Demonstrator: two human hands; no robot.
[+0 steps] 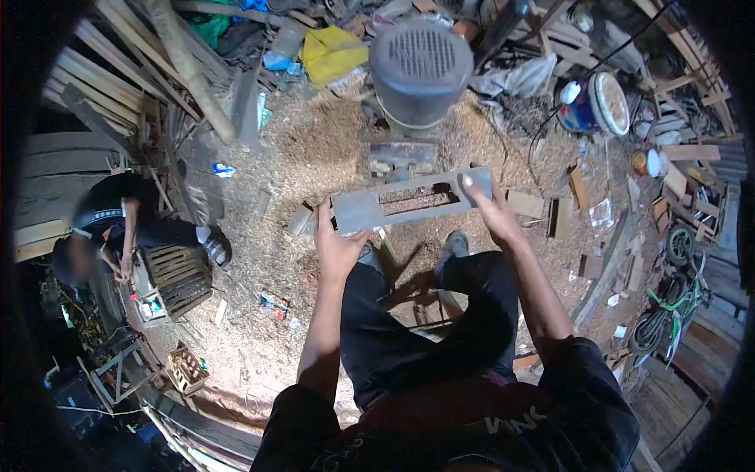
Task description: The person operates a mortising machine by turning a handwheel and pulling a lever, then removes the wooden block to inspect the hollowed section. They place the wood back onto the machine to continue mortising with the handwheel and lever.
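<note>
A long grey-brown wooden board [355,212] with a rectangular cut-out is held level in front of me, above the floor. My left hand [336,245] grips its left end, thumb along the near edge and fingers at the far side. At the opposite end, my right hand [489,208] is closed round the board with its thumb on the top face. Through the slot the sawdust floor shows. Just beyond the board is a dark block-like machine base [403,153], close to a large grey vented housing [419,67].
Sawdust and wood offcuts [560,218] cover the floor. To the left, a person [118,216] sits by a slatted wooden crate [179,275]. A small green motorbike [672,303] stands at right, near a paint bucket [609,105]. Planks [102,82] lean at upper left.
</note>
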